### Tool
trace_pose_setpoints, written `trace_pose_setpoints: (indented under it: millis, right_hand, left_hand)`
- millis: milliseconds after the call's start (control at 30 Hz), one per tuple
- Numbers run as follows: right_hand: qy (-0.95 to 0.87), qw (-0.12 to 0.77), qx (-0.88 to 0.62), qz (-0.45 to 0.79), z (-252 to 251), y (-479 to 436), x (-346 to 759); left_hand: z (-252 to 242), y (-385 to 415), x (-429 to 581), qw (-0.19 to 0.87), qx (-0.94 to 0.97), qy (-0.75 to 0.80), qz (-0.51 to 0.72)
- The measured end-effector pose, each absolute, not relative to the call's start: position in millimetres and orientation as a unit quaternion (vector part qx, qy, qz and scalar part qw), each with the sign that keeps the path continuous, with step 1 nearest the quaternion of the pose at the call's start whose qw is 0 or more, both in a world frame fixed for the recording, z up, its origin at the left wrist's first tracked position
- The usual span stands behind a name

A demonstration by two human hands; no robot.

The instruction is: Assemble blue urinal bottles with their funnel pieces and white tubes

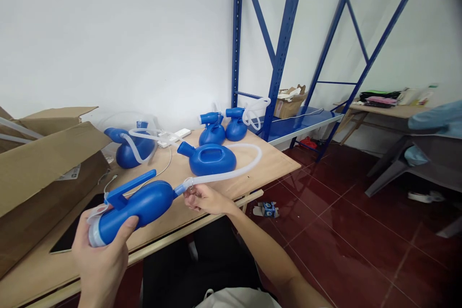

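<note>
My left hand (pixel 101 245) is wrapped round the wide, pale-capped end of a blue plastic urinal head (pixel 144 204), its long handle on top. A narrow spout at its far end joins a translucent hose (pixel 231 173). At that joint a thin metal hose clamp (pixel 190 183) loops round the hose, and my right hand (pixel 204 199) pinches it from below with curled fingers. The hose curves right and back behind a blue bottle (pixel 212 160) with a moulded grip and an angled neck, which lies on the wooden table (pixel 274 163).
Blue urinals with hoses (pixel 135 149) stand toward the wall, two more at the back right. An open cardboard box (pixel 50 163) fills the left side, beside a dark tablet (pixel 77 228). A power strip (pixel 175 138) lies behind. Blue shelving (pixel 285 33) rises at the right.
</note>
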State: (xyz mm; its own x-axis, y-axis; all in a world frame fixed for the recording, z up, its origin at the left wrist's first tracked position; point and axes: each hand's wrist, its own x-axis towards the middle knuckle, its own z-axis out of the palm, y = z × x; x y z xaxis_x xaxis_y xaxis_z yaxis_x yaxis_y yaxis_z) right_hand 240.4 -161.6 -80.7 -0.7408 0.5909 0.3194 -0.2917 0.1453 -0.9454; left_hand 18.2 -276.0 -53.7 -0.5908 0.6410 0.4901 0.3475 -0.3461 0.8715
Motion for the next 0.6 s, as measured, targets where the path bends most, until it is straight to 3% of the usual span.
trace_pose_setpoints:
  millis: [267,600]
  right_hand:
    - [-0.715,0.399,-0.199,0.539,-69,-168,251]
    - [-0.747,0.380,-0.202,0.506,-62,-160,264]
  left_hand:
    - [-41,-280,27,0.145,0.377,0.574,0.712]
    - [-41,-278,30,0.137,0.375,0.571,0.717]
